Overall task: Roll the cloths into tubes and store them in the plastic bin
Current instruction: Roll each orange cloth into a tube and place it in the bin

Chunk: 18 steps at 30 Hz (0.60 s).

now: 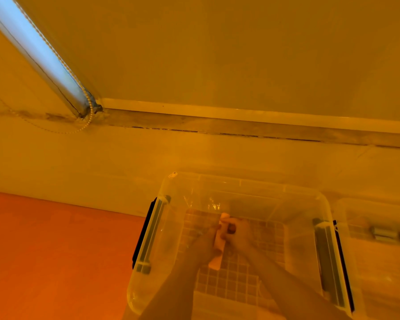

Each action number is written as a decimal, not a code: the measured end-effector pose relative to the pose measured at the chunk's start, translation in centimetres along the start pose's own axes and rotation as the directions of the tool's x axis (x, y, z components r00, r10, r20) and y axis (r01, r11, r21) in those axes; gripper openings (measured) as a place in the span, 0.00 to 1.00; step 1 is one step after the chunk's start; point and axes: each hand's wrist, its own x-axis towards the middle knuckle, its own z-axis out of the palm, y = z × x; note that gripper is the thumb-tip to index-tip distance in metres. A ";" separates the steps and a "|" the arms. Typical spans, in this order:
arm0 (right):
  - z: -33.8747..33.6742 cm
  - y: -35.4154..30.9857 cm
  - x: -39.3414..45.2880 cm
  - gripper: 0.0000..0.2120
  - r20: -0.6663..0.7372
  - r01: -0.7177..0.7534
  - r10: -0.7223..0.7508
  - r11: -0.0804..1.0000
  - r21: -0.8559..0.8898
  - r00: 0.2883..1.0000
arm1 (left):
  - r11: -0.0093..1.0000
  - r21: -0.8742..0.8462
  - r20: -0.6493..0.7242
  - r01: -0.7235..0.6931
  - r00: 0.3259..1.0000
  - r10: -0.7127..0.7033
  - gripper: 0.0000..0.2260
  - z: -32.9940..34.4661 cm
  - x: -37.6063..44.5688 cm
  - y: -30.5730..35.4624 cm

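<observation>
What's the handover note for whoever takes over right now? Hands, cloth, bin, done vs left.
Left hand: grips the left side of the rolled orange cloth tube, inside the bin.
Right hand: fingers curled round the same tube from the right.
Clear plastic bin with clip handles: open, no lid on it, sitting on the pale surface; the tube is held low over its gridded bottom. Whether it already rests there cannot be told.
Done: this cloth is rolled and brought into the bin.
Left: let go of the tube and withdraw both hands. No other cloths show in this view, so check for more to roll.
</observation>
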 end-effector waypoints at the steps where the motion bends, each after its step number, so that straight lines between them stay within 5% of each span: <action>1: 0.1 0.1 0.0 0.24 -0.008 -0.004 0.004 1.000 0.019 1.000 | 1.000 -0.007 0.020 0.009 1.000 -0.009 0.33 -0.2 -0.1 0.0; 8: -0.3 -0.5 -0.6 0.25 0.031 0.006 -0.007 0.999 0.035 0.999 | 0.996 0.073 -0.010 -0.051 0.999 0.052 0.15 -1.0 -0.7 0.0; 13: -1.7 -1.5 -1.3 0.24 -0.007 0.020 -0.020 0.994 0.105 1.000 | 0.974 -0.227 -0.179 0.028 0.981 -0.070 0.07 -1.7 -1.9 0.4; 18: -4.2 -2.9 -3.5 0.23 -0.049 0.075 -0.064 0.957 0.279 0.997 | 0.920 -0.391 -0.258 -0.022 0.962 -0.086 0.21 -2.9 -2.6 1.9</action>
